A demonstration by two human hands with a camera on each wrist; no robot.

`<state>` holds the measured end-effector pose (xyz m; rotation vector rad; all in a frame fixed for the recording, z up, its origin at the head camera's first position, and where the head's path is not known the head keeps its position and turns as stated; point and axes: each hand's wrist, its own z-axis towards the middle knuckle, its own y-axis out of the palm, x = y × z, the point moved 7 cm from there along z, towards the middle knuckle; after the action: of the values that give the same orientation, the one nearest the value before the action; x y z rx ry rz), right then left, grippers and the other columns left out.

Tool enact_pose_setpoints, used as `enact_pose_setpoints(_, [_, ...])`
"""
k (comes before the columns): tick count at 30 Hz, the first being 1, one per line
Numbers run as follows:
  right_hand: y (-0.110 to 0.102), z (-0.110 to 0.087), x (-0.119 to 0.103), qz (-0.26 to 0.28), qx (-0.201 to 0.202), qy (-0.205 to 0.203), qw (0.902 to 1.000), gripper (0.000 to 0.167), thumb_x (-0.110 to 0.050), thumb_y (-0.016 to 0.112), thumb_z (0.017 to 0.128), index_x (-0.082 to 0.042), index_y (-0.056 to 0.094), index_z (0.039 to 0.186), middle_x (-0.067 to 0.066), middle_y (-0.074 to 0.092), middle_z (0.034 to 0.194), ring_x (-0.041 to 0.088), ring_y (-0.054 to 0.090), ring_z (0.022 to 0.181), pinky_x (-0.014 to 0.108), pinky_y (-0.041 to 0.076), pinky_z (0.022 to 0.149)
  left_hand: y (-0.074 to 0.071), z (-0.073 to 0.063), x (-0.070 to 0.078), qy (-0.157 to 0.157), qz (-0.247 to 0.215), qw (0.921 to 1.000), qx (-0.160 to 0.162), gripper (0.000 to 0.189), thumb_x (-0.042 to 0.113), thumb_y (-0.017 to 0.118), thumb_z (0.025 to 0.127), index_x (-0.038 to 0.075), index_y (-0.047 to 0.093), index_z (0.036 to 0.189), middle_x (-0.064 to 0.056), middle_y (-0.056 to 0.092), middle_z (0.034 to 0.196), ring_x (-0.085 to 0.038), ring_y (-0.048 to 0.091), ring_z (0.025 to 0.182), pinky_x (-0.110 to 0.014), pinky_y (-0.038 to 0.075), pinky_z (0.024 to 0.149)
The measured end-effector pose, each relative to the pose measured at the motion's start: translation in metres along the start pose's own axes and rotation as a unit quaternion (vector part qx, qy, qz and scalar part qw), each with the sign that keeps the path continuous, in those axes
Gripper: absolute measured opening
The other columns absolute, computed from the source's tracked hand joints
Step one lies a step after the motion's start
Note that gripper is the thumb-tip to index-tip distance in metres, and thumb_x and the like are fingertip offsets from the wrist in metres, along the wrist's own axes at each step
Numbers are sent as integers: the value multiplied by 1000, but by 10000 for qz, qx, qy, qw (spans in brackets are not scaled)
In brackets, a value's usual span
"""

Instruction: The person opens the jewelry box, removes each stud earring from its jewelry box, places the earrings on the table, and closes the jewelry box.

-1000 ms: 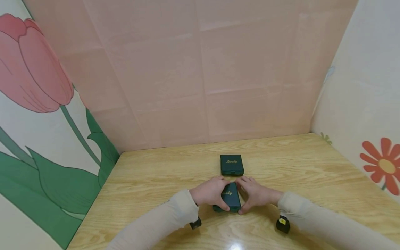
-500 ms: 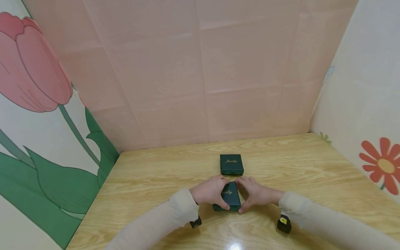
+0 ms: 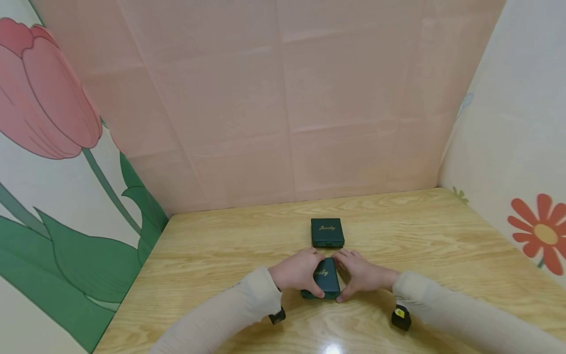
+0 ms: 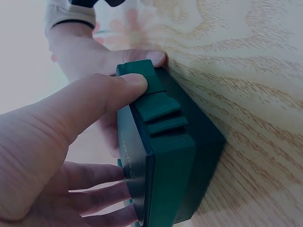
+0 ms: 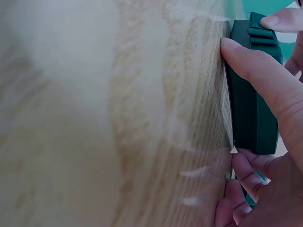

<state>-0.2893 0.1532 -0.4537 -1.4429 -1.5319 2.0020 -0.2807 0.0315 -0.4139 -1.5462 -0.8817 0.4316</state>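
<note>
A dark green jewelry box (image 3: 328, 281) with gold lettering on its lid lies on the table between both hands, its lid down. My left hand (image 3: 297, 270) grips it from the left; in the left wrist view its thumb presses the green ribbon bow (image 4: 158, 105) on the front, and its other fingers reach over the lid toward the far side. From the right, my right hand (image 3: 365, 273) holds the same box. Its thumb lies low on the front near the bow in the right wrist view, with curled fingers at the back.
Just behind sits a second, similar dark green jewelry box (image 3: 327, 232), its lid down. The wood-grain table (image 3: 221, 246) meets a pink covering (image 3: 283, 108) at the back. Flower-printed panels (image 3: 495, 162) stand at both sides.
Both hands keep their hold on the near box, with no clear movement of either. The view shifts very slightly.
</note>
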Motion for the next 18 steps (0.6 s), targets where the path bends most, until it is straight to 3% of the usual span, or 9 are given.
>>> enact_pose_setpoints(18, [1, 1, -1, -108, -102, 134, 9998, 91, -50, 89, 59, -11, 48, 131, -1, 45, 118, 20, 36, 98, 35, 34, 83, 0, -1, 0, -25, -5, 10000, 70, 85, 44, 85, 70, 9, 50, 139, 0, 56, 115, -6, 52, 92, -18, 47, 82])
